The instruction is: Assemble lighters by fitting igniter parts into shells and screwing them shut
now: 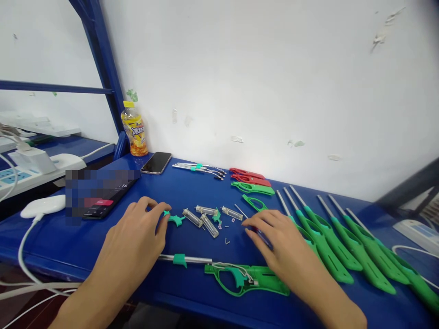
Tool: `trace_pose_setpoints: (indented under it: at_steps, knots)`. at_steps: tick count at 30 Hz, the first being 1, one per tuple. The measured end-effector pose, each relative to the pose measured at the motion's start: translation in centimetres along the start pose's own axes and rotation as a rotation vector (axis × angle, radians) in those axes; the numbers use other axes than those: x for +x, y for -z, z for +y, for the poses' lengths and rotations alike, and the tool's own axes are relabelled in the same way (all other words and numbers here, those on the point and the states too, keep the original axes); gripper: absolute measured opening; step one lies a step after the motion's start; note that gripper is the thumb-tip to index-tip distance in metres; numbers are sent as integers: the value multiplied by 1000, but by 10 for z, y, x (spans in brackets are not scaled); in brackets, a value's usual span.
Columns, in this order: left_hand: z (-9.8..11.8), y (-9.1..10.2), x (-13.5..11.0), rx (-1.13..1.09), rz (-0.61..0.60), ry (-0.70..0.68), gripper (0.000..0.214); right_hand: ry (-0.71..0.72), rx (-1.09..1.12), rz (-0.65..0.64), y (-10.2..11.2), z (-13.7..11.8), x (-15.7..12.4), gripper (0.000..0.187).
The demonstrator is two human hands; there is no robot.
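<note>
The left hand [137, 230] bends its fingers at a green trigger [176, 220] on the blue table [202, 188]; the right hand [276, 237] curls near a thin rod [240, 210]. I can't tell if either grips. A white wall [222, 68] rises behind.

A: How many green lighters [373, 269] toward the right edge of the tabletop [192, 188]?
B: Six.
A: And clear tanks [192, 218] mid-tabletop?
B: Four.
A: Handle shells near the back edge?
B: Two red shells [256, 180], two green shells [263, 189] — four altogether.
A: Along the front edge?
B: One opened lighter [272, 279].
A: Toward the left edge?
B: Two phones [157, 163], one bottle [136, 130].
A: Wired rods [187, 167] by the back edge?
B: Bundled — I can't count them surely.
</note>
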State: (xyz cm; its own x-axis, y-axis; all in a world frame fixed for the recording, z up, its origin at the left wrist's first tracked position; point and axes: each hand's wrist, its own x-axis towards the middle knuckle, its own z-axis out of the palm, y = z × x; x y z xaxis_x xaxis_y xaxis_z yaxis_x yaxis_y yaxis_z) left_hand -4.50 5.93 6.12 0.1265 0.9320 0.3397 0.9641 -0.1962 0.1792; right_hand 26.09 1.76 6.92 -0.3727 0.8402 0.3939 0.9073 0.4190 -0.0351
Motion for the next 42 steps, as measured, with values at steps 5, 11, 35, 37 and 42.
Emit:
trace_pose_setpoints:
  at_steps: [5, 11, 35, 37, 42]
  knots:
    - [2, -4, 0, -83, -24, -90, 38, 113, -120, -74, -1, 7, 35, 16]
    - [16, -12, -1, -190, -75, -315, 38, 145, -290, -138, -25, 10, 63, 16]
    - [18, -19, -8, -263, -55, -437, 33, 1, 140, -55, -20, 18, 48, 16]
    - [19, -16, -8, -272, -37, -444, 32, -4, 214, -79, -18, 14, 47, 13]
    - [20, -11, -9, -296, -10, -470, 29, 75, 316, -184, -22, 5, 45, 8]
